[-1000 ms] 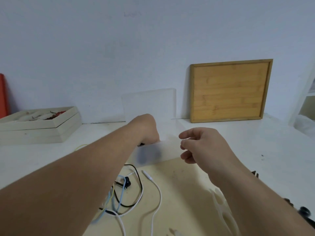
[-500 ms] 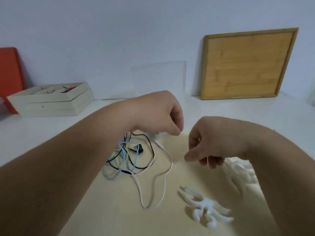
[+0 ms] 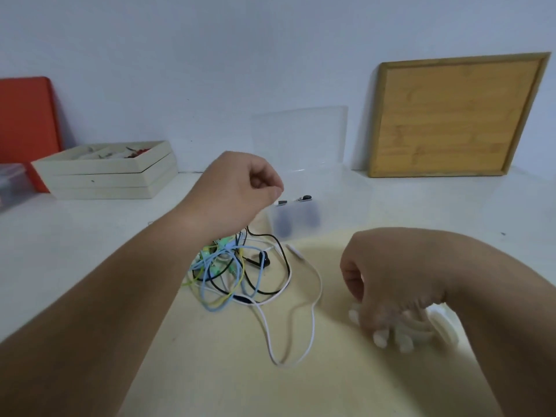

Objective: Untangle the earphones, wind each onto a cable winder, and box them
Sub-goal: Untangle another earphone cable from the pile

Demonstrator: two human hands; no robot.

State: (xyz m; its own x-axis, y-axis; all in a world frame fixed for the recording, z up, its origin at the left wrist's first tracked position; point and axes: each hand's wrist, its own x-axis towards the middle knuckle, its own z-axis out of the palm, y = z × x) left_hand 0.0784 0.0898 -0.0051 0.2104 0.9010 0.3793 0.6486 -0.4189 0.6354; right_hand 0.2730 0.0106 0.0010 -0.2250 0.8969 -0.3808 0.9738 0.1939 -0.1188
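A tangle of earphones [image 3: 231,272] in black, blue, yellow, green and white lies on a beige mat [image 3: 210,371]. A white cable [image 3: 313,314] loops out of the tangle toward me. Behind it stands a clear plastic box [image 3: 296,219] with its lid [image 3: 301,136] up and dark earphone parts inside. My left hand [image 3: 240,191] hovers over the tangle beside the box, its fingers curled with nothing visible in them. On the right of the mat, my right hand [image 3: 388,278] reaches down and closes its fingers on a white cable winder [image 3: 403,332]. A second winder [image 3: 445,326] lies partly hidden next to it.
Stacked pale wooden trays [image 3: 111,176] holding small items sit at the back left, with a red board [image 3: 24,115] behind them. A bamboo tray [image 3: 454,115] leans on the wall at the back right. White tabletop [image 3: 75,236] surrounds the mat.
My right hand has dropped from mid-air onto the white winders at the right. My left hand has drawn back from the box and now hovers above the tangle.
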